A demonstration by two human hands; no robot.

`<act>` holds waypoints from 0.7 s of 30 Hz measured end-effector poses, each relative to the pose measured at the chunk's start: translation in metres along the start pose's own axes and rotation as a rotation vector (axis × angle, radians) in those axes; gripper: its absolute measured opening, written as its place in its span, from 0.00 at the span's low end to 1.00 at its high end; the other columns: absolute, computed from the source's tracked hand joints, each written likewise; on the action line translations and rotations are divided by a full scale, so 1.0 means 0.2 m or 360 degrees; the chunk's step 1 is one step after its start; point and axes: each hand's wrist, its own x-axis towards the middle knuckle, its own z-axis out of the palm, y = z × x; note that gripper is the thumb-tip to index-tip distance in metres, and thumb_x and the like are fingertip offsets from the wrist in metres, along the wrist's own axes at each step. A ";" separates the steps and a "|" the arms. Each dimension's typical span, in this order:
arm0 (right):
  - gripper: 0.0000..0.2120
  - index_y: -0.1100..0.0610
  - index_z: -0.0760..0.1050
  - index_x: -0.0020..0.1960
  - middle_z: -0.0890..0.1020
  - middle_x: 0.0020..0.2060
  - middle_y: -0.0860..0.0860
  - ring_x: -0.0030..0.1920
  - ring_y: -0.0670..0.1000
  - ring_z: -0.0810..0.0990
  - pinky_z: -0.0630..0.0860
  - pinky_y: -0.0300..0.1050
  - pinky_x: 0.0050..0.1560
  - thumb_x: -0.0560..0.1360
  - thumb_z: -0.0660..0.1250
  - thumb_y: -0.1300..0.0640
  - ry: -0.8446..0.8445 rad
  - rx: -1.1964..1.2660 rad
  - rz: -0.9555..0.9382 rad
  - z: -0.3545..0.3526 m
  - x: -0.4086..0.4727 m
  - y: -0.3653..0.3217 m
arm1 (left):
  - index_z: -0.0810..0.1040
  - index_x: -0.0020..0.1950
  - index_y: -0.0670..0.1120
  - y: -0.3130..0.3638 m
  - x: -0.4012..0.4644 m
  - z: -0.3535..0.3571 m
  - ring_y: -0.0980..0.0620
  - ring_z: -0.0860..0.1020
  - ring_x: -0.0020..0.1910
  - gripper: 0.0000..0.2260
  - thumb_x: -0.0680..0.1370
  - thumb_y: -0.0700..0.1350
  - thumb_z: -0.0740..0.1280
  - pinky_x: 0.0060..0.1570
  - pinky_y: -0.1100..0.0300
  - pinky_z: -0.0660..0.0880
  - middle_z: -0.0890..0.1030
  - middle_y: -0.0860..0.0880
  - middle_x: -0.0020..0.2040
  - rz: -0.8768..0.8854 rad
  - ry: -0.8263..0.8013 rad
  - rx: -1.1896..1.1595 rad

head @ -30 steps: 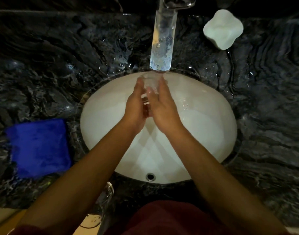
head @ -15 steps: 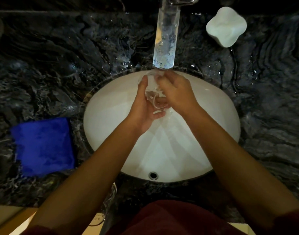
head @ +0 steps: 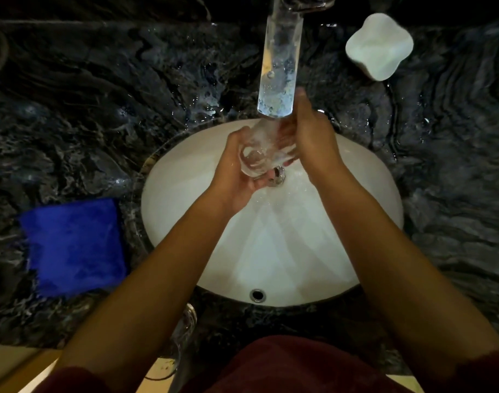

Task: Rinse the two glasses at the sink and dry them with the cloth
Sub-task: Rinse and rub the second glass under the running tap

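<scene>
A clear glass (head: 257,157) lies tilted on its side under the spout (head: 279,72) over the white sink (head: 356,222), its mouth turned toward me. My left hand (head: 237,177) cups it from below with the fingers curled round it. My right hand (head: 313,137) wraps over its far side. A second glass (head: 183,333) stands at the counter's front edge, partly hidden behind my left forearm. The folded blue cloth (head: 72,245) lies on the counter to the left of the sink.
A white lobed soap dish (head: 380,46) sits at the back right on the dark marbled counter (head: 455,165), which is wet around the tap. The drain (head: 278,177) shows just under the glass, and an overflow hole (head: 257,295) sits in the sink's near wall.
The glass has tipped over so that its mouth faces me. My right hand has slid up over its far side toward the spout, and my left palm has turned up under it.
</scene>
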 end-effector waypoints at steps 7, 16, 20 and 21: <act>0.16 0.51 0.80 0.69 0.87 0.56 0.52 0.57 0.53 0.84 0.79 0.50 0.59 0.83 0.64 0.52 -0.0257 -0.0712 -0.0862 -0.12 -0.28 0.11 | 0.74 0.74 0.43 -0.03 0.05 -0.01 0.43 0.77 0.55 0.24 0.85 0.57 0.56 0.48 0.54 0.70 0.81 0.42 0.57 0.0020 0.0067 -0.0177; 0.16 0.46 0.82 0.66 0.86 0.59 0.44 0.60 0.46 0.83 0.77 0.43 0.62 0.79 0.67 0.51 -0.0674 -0.0563 -0.0454 -0.01 -0.11 0.01 | 0.87 0.50 0.53 -0.01 0.07 0.00 0.53 0.74 0.35 0.22 0.86 0.58 0.54 0.31 0.59 0.60 0.84 0.52 0.37 0.0244 -0.0047 -0.0067; 0.09 0.50 0.86 0.54 0.89 0.49 0.50 0.50 0.54 0.88 0.81 0.39 0.52 0.79 0.70 0.61 -0.0670 -0.0271 -0.0341 0.01 -0.09 0.00 | 0.86 0.47 0.50 -0.01 0.09 -0.01 0.55 0.74 0.29 0.24 0.87 0.58 0.54 0.26 0.63 0.62 0.82 0.49 0.37 0.0314 0.0106 0.0000; 0.09 0.53 0.86 0.52 0.90 0.46 0.54 0.45 0.56 0.89 0.82 0.38 0.46 0.78 0.71 0.64 -0.0678 -0.0100 -0.0249 0.02 -0.10 0.00 | 0.85 0.48 0.48 -0.01 0.09 -0.02 0.54 0.74 0.29 0.24 0.87 0.58 0.54 0.26 0.63 0.63 0.82 0.49 0.36 0.0341 0.0183 0.0045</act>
